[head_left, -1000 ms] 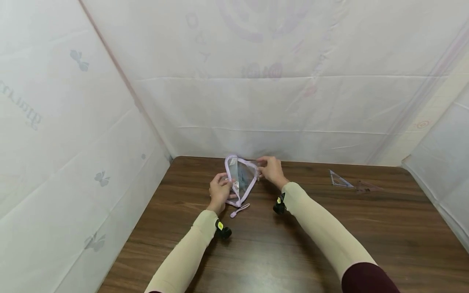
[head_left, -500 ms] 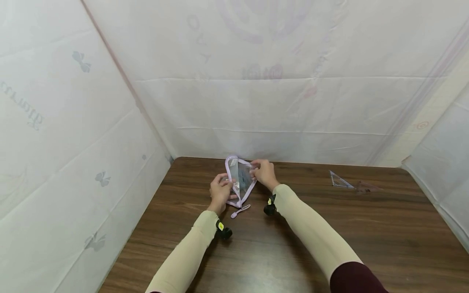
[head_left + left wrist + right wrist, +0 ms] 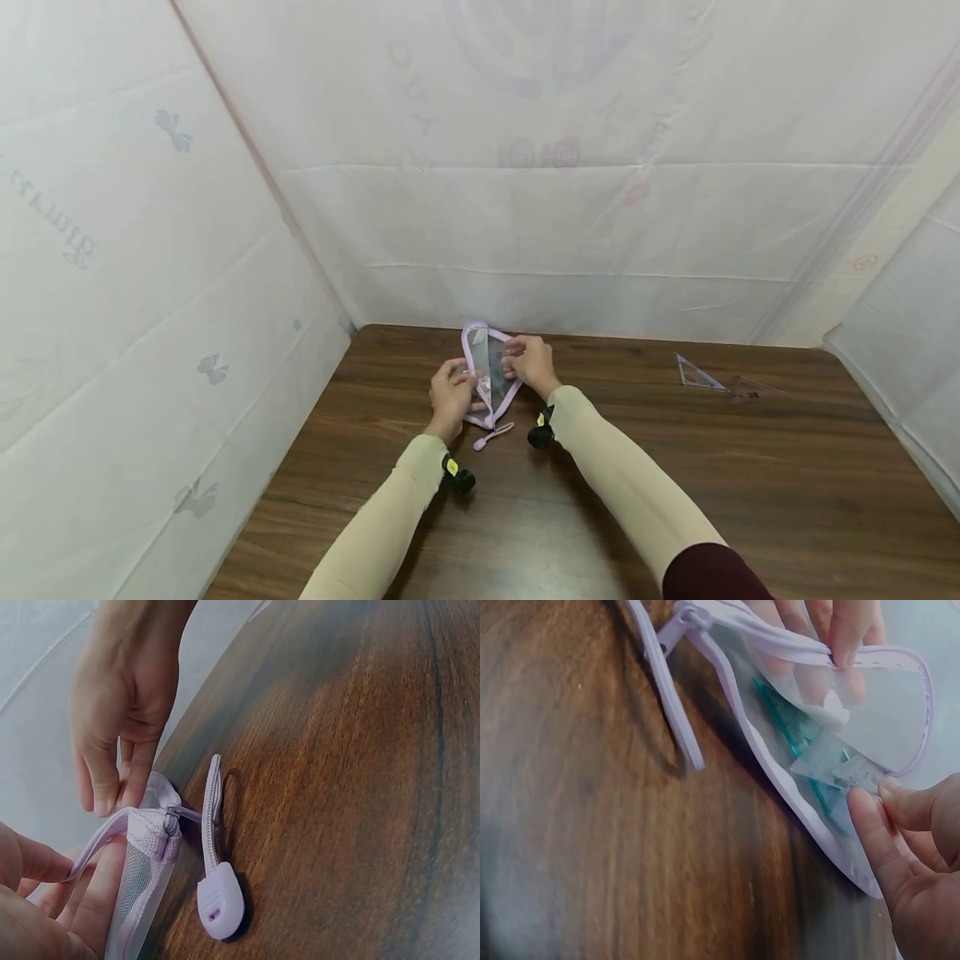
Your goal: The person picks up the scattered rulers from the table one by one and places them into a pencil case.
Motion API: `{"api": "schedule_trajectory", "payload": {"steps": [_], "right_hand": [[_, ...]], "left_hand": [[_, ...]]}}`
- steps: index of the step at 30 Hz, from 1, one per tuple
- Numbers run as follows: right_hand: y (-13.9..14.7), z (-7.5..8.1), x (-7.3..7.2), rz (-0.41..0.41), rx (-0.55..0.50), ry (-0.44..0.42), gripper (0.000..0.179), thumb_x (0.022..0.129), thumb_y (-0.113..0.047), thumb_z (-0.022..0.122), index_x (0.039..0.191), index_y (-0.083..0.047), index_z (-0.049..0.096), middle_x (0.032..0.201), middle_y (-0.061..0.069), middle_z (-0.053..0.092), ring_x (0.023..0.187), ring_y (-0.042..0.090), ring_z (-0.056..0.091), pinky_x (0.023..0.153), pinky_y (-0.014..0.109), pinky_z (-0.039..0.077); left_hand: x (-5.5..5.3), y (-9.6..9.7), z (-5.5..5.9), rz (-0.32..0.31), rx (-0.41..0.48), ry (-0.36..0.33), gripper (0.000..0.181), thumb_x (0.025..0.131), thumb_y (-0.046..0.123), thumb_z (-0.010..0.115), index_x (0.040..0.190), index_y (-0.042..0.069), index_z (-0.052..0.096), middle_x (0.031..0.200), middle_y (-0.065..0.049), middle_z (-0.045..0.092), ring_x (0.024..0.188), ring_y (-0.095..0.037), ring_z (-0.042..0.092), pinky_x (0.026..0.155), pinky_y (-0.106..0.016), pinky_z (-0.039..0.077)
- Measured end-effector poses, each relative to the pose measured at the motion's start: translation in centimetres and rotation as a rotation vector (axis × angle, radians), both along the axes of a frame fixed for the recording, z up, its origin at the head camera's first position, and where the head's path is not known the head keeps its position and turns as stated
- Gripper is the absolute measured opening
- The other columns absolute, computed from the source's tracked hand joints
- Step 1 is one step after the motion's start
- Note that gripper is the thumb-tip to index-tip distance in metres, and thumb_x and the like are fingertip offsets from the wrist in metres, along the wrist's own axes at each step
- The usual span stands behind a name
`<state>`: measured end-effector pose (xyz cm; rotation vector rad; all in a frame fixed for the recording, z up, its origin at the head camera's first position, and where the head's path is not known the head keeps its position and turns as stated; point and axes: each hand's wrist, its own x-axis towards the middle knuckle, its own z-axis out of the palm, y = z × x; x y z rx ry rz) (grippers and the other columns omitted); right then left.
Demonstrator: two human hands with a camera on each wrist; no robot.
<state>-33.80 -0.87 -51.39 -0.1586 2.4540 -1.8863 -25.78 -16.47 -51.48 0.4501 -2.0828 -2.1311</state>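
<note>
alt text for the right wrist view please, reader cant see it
A right hand pinches a clear piece at an open transparent zip pouch with lilac trim. A left hand grips the trim; a green-edged piece shows inside, and a lilac pull cord shows against a wood-grain tabletop.

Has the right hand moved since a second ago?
Yes: in the head view, the right hand has moved leftward, away from the clear blue plastic triangle.
</note>
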Motion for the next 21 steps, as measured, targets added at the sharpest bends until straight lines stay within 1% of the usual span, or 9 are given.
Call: {"api": "schedule_trajectory", "payload": {"steps": [5, 12, 17, 21], "right_hand": [[-0.45, -0.35, 0.17, 0.003, 0.012, -0.005, 0.03, 0.084, 0.014, 0.076, 0.113, 0.006, 0.073, 0.099, 0.018, 0.075, 0.065, 0.026, 0.075, 0.057, 0.032, 0.065], [-0.68, -0.59, 0.28, 0.008, 0.054, 0.006, 0.029, 0.084, 0.012, 0.077, 0.112, 0.005, 0.074, 0.096, 0.019, 0.074, 0.061, 0.023, 0.072, 0.056, 0.031, 0.064], [-0.89, -0.47, 0.32, 0.0, 0.101, -0.001, 0.029, 0.083, 0.01, 0.079, 0.111, 0.004, 0.074, 0.094, 0.017, 0.075, 0.064, 0.024, 0.073, 0.056, 0.03, 0.064], [-0.93, -0.52, 0.33, 0.003, 0.118, 0.004, 0.028, 0.083, 0.009, 0.08, 0.11, 0.004, 0.074, 0.094, 0.018, 0.075, 0.066, 0.025, 0.073, 0.057, 0.029, 0.064]], "left_hand": [[-0.06, 0.04, -0.17, 0.007, 0.006, 0.004, 0.034, 0.095, -0.007, 0.061, 0.125, 0.009, 0.062, 0.107, -0.017, 0.074, 0.074, -0.022, 0.072, 0.052, -0.037, 0.064], [-0.01, 0.05, -0.06, 0.006, 0.011, 0.0, 0.034, 0.095, -0.007, 0.062, 0.126, 0.008, 0.062, 0.108, -0.017, 0.074, 0.077, -0.023, 0.072, 0.053, -0.037, 0.064], [-0.07, 0.02, -0.02, 0.005, 0.01, 0.001, 0.033, 0.095, -0.006, 0.062, 0.125, 0.009, 0.062, 0.108, -0.017, 0.074, 0.077, -0.023, 0.072, 0.053, -0.037, 0.064], [-0.05, 0.02, 0.02, 0.005, 0.01, 0.002, 0.032, 0.096, -0.006, 0.062, 0.124, 0.009, 0.061, 0.107, -0.017, 0.074, 0.078, -0.024, 0.071, 0.054, -0.038, 0.064]]}}
